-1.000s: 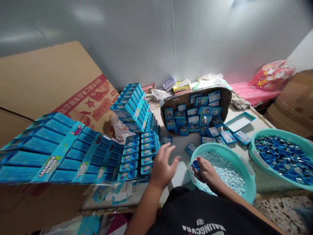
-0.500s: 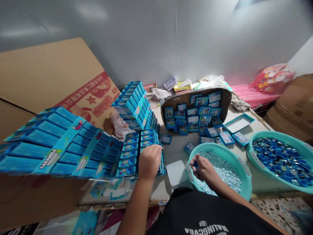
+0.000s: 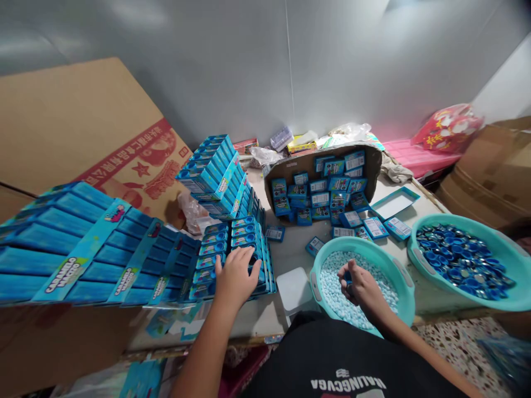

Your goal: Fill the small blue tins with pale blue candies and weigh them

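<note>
Over pellet basin (image 3: 404, 287), right hand (image 3: 360, 282) curled around half-hidden blue piece; left hand (image 3: 236, 276) spread flat, covering box row (image 3: 226, 249).

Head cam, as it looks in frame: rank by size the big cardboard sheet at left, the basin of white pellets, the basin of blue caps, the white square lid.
1. Cardboard sheet: largest.
2-3. Basin of blue caps and basin of white pellets: look alike, and the caps basin is cut by the frame edge; no ranking.
4. White square lid: smallest.
</note>
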`<state>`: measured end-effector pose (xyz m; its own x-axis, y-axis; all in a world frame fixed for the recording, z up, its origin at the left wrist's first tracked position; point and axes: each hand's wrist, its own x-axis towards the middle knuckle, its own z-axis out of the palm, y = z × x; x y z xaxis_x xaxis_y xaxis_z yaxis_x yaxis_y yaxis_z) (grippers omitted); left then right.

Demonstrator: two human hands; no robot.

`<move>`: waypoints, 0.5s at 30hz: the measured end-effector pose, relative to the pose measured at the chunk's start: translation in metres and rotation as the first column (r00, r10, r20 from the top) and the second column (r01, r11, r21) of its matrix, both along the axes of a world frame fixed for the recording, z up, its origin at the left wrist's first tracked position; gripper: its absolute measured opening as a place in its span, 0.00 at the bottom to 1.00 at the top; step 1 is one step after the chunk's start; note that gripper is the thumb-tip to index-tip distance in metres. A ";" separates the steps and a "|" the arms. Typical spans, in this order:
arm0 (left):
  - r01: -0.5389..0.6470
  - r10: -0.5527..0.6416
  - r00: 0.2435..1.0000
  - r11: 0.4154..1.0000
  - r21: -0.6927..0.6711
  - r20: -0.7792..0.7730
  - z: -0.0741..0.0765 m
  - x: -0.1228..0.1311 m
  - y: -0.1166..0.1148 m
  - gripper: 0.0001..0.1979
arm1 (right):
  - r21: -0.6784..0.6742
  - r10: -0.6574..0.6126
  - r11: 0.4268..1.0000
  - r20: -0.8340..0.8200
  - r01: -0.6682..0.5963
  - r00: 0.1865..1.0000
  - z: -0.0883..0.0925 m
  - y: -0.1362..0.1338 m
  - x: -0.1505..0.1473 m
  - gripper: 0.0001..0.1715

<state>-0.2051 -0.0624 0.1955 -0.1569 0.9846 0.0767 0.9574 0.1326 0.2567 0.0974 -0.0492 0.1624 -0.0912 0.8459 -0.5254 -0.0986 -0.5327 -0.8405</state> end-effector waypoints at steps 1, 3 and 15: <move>0.003 -0.003 1.000 1.000 -0.003 -0.003 0.000 0.000 0.000 0.15 | 0.009 0.003 1.000 -0.005 -0.003 1.000 0.001 -0.001 -0.001 0.43; 0.004 -0.004 1.000 1.000 0.012 -0.003 -0.001 0.000 0.001 0.14 | 0.026 0.009 1.000 -0.006 -0.009 1.000 0.002 -0.003 -0.004 0.42; 0.421 -0.490 0.774 0.871 0.252 0.402 0.018 0.090 -0.016 0.19 | -0.048 0.125 0.991 -0.030 -0.126 0.992 0.018 -0.016 -0.043 0.40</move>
